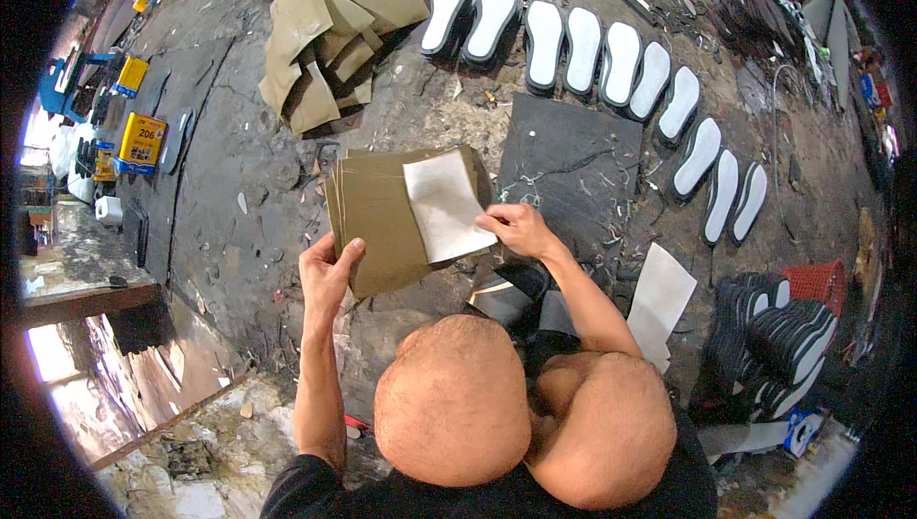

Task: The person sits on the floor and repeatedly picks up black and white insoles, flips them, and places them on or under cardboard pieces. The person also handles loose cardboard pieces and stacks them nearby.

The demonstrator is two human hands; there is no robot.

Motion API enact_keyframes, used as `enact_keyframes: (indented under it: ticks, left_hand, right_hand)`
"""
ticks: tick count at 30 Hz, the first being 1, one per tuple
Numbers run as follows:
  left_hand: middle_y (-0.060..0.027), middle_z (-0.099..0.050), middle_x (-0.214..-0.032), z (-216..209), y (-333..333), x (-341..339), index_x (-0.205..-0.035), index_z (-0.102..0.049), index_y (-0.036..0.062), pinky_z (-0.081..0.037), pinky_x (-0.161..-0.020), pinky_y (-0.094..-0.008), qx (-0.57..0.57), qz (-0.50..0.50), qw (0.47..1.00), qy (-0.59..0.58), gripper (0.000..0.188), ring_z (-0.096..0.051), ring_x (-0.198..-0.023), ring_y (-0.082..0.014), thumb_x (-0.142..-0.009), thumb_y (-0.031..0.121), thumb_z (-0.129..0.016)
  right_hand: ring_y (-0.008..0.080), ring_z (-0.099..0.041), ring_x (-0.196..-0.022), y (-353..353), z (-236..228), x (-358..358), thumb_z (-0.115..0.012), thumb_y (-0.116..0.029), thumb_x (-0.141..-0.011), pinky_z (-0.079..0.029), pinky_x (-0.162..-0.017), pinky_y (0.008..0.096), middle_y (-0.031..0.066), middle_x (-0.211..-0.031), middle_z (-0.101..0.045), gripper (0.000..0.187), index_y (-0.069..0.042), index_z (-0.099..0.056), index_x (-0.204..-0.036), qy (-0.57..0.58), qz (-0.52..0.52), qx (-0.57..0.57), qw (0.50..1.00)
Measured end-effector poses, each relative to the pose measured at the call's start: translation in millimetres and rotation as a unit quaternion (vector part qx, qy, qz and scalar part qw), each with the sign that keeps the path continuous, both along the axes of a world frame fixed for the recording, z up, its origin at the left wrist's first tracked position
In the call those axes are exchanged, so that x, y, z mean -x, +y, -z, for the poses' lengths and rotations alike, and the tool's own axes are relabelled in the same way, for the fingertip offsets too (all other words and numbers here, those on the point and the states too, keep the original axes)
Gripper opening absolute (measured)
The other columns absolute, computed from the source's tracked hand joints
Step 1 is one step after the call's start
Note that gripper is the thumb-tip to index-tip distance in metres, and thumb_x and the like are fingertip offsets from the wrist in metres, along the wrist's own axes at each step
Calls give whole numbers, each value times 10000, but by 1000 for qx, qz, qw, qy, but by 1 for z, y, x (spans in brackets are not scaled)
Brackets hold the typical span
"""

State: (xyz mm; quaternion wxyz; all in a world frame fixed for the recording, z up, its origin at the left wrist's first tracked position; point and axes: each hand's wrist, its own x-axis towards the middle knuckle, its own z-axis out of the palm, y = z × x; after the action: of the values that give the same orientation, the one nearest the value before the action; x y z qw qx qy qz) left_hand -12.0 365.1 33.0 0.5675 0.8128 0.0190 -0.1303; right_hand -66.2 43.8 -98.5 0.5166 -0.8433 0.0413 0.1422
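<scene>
A stack of olive-brown sheets (pixel 377 213) lies in front of my knees, its edges slightly uneven. My left hand (pixel 327 275) grips the stack's near left edge, thumb on top and fingers underneath. Over the right part of the stack lies a smaller white sheet (pixel 441 206), somewhat tilted. Its right edge is pinched between the thumb and fingers of my right hand (pixel 521 231). Below that hand, partly hidden by my forearm and knees, are dark curved pieces (pixel 506 295). A black square mat (pixel 578 151) is on the ground just beyond my right hand.
Several white-topped shoe soles (pixel 623 63) curve in a row from far middle to right. Loose olive pieces (pixel 349 27) are piled at far left. To the right are a white sheet (pixel 661 295), stacked black soles (pixel 788 338) and a red basket (pixel 820 282). Yellow cans (pixel 140 142) stand left.
</scene>
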Motion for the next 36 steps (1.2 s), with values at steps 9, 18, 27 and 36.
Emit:
enact_keyframes:
  ticks: [9, 18, 27, 36]
  left_hand:
    - [-34, -723, -1082, 109, 76, -17, -1251, -660, -30, -508, -847, -281, -21, -58, 996, 59, 302, -646, -958, -112, -968, 77, -653]
    - [-148, -702, -1189, 185, 116, -35, -1286, -637, -22, -493, -960, -364, -316, -64, 945, -49, 384, -656, -1077, -245, -933, 117, -692]
    - [-155, -650, -1331, 153, -178, -172, -1317, -665, 77, -490, -1025, -412, -56, 74, 977, -194, 487, -609, -1235, -299, -864, 212, -782]
    - [-243, -550, -1291, 202, -325, -256, -1408, -513, 68, -433, -1063, -483, -245, -73, 945, -202, 974, -513, -1227, -426, -603, 413, -939]
  right_hand:
    - [114, -608, -560, -145, 54, 108, -643, -317, -1000, -497, -512, 288, 20, -706, -608, 340, -6, -671, -865, 89, 246, -60, 963]
    - [255, -651, -833, -135, 5, 128, -835, -265, -779, -525, -751, 407, 49, -1050, -640, 511, -171, -648, -1245, -48, 448, 234, 861]
    - [303, -594, -1081, -160, 6, 150, -695, -325, -934, -462, -953, 448, 97, -1336, -599, 241, -172, -785, -1097, -109, 351, 323, 872]
    - [334, -654, -1063, -140, -21, 63, -784, -197, -857, -518, -921, 434, 133, -1145, -697, 379, -63, -690, -1200, -254, 296, 261, 883]
